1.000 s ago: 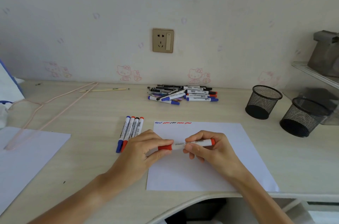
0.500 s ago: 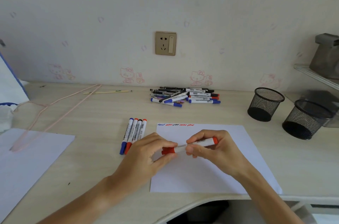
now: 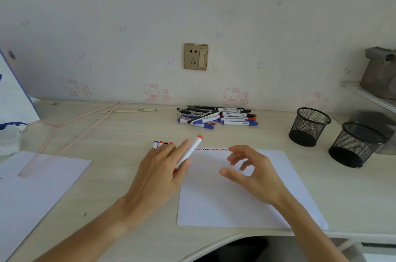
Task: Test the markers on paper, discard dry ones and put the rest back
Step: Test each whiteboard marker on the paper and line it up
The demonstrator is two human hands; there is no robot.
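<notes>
White paper [image 3: 235, 203] lies under the empty, loosely curled right hand [image 3: 254, 173], bare beyond its fingers. Left hand [image 3: 159, 172] grips the red marker [image 3: 190, 152], long axis slanting up-right, away from the wrist.

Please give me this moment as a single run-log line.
left hand: holds red marker | right hand: open over paper | marker pile: untested
</notes>
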